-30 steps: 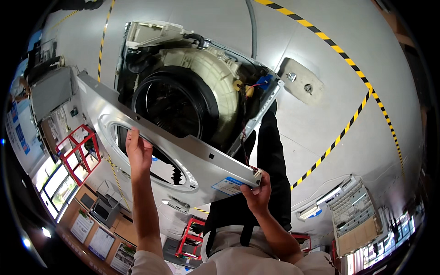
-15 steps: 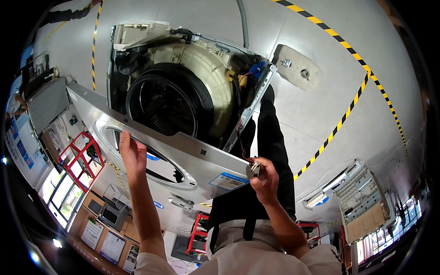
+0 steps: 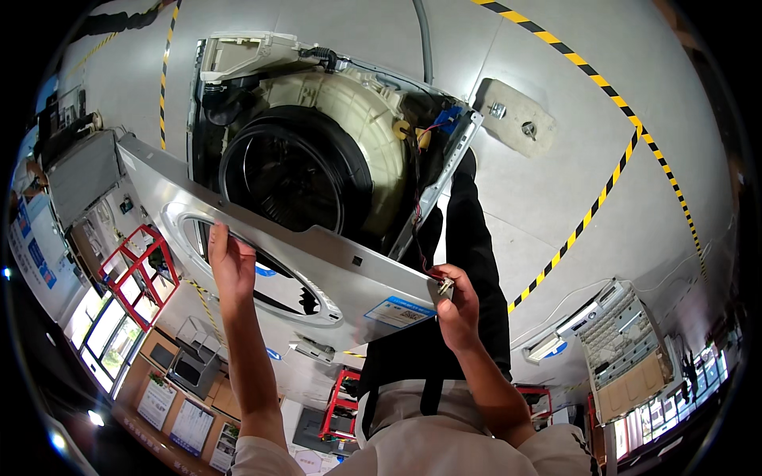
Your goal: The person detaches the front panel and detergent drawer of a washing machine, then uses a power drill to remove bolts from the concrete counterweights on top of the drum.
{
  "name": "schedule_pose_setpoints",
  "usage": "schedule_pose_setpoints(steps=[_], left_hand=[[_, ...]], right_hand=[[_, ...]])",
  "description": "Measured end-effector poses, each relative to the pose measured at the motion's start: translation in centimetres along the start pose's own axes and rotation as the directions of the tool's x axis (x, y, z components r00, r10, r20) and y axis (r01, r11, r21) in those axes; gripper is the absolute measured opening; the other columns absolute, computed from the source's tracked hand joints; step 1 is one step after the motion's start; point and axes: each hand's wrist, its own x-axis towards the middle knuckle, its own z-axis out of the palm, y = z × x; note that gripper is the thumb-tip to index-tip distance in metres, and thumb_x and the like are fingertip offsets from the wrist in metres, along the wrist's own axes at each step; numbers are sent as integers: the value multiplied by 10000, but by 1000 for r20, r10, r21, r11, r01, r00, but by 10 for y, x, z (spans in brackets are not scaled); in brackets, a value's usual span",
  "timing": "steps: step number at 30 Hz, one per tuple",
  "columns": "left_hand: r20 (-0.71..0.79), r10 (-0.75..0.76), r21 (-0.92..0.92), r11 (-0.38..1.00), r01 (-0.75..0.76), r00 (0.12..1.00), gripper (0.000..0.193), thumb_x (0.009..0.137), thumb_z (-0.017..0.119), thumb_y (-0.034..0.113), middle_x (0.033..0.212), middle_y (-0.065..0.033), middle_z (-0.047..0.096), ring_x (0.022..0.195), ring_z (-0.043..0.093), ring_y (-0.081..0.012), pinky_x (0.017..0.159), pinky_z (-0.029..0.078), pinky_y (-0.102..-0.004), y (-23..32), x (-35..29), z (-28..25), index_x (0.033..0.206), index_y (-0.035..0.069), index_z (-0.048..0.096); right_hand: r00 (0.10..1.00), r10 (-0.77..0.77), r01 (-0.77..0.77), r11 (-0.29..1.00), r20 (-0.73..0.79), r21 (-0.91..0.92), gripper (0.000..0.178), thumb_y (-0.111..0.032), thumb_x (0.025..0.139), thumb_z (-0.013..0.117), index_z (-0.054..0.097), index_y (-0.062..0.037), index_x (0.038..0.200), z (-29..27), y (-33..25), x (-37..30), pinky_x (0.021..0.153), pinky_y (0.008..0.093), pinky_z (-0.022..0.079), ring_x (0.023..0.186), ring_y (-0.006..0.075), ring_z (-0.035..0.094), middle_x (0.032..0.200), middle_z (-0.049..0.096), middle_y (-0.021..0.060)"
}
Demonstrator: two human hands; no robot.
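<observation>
A silver washing machine front panel [image 3: 262, 224] with a round door opening stands tilted before the open washing machine [image 3: 381, 119]. My left hand [image 3: 232, 262] is at the opening, gripping the panel by its rim with the fingers up and the thumb toward the hole. At the panel's right end, my right hand [image 3: 460, 309] pinches a small metallic part [image 3: 446, 285] with dark and red wires [image 3: 419, 230] running from it up into the machine. What exactly that part is cannot be made out. Behind the panel show the black door gasket [image 3: 357, 170] and the cream tub [image 3: 325, 91].
A concrete counterweight block [image 3: 516, 119] with metal fittings lies on the floor to the right of the machine. A grey hose [image 3: 423, 40] runs behind it. Yellow-black tape [image 3: 575, 230] marks the floor. Red frames [image 3: 143, 274] and a detached panel-like unit [image 3: 627, 341] stand farther off.
The small wired part has turned slightly in my right hand, which has shifted a little. The panel's right end sits marginally farther right. My left hand keeps its hold.
</observation>
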Motion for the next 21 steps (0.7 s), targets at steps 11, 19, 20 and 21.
schedule_pose_setpoints(steps=[11,19,20,21], left_hand=[[2,-7,42,999,7,1000,142,923,524,207,912,-52,644,806,617,-114,734,499,-243,-9,8,21,900,67,528],[9,-19,39,999,18,1000,134,926,514,196,941,-51,639,859,614,-127,785,495,-266,-8,6,19,893,67,529],[21,-21,32,999,20,1000,127,927,511,190,968,-53,636,892,612,-138,808,491,-284,-8,8,13,917,66,534],[23,-22,35,999,22,999,128,928,510,189,972,-53,635,895,611,-139,809,491,-284,-9,9,9,929,64,536]], right_hand=[[996,74,-69,994,-51,89,490,-227,760,674,480,-11,1155,2,27,2,834,236,395,927,84,495,985,528,11],[997,12,-18,997,82,72,553,-308,775,665,483,15,1185,-13,17,9,860,260,399,942,100,511,1011,555,30],[995,-7,0,997,100,75,578,-334,779,661,477,21,1196,-15,15,10,863,263,398,945,103,512,1025,557,35],[995,2,-9,997,102,72,615,-393,788,638,467,26,1203,-18,14,11,875,268,400,971,113,517,1057,552,53]])
